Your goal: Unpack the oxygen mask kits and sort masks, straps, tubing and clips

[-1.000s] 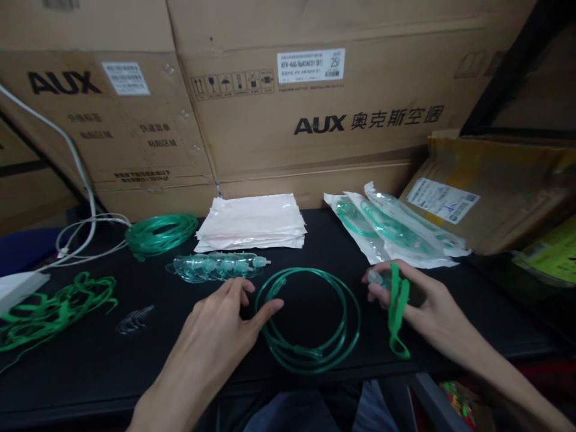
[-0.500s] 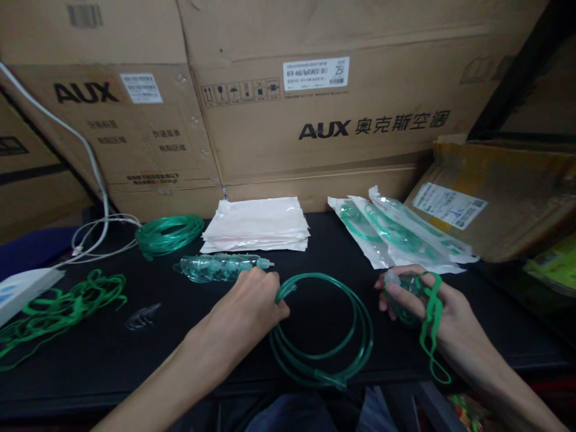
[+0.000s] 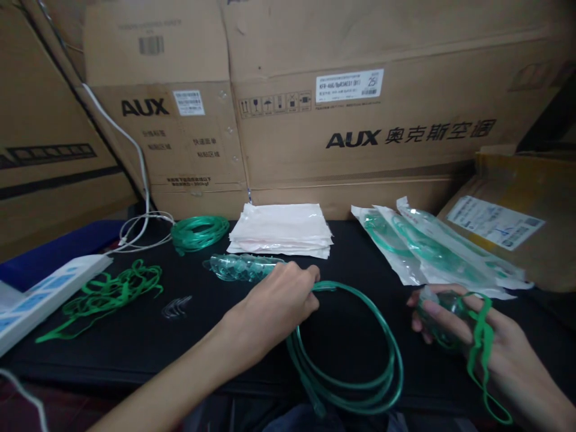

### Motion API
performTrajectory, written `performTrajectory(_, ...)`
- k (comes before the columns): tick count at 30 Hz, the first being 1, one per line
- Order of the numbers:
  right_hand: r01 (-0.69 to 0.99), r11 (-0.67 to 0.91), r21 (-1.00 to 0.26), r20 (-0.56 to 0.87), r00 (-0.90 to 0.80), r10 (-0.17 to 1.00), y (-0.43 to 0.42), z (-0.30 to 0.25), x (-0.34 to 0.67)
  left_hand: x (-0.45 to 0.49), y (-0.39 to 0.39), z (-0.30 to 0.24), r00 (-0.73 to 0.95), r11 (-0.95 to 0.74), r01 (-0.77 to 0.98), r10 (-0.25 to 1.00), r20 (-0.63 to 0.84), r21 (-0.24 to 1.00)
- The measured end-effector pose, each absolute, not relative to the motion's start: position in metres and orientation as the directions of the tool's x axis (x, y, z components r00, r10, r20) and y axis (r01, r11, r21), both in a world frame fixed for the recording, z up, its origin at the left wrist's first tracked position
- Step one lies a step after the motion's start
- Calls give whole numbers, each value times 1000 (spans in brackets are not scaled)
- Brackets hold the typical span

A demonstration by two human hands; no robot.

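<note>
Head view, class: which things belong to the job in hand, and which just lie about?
Likely job: coiled green tubing in the left hand; clear mask in the right hand; probably stacked masks, green straps, white pouches.

Seemingly lying about: power strip, white cable, AUX carton.

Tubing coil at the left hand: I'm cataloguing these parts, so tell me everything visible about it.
The tubing coil is translucent green, slightly shiny, apparently flexible plastic, wound in a few loose loops around an open centre. The left hand is closed on its upper left, where a short end seems to poke out past the fingers. Its near side overlaps the front edge of the black table in view; whether it rests there is unclear.
</note>
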State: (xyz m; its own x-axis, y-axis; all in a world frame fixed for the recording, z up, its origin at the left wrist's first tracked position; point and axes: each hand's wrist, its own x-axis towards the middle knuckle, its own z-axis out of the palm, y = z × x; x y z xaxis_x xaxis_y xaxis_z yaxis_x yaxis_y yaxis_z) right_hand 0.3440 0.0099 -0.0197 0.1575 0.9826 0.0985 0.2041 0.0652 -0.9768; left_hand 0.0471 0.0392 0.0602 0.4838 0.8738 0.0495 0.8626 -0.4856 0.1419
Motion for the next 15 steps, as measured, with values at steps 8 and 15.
performTrajectory(8,197,67,-978,99,156,983,9,-19,341,-5,58,116,318,-421,822,898,305,383)
performTrajectory(15,243,70,-968,95,90,991,8,-13,334,-147,121,113,-234,-71,804,875,424,590)
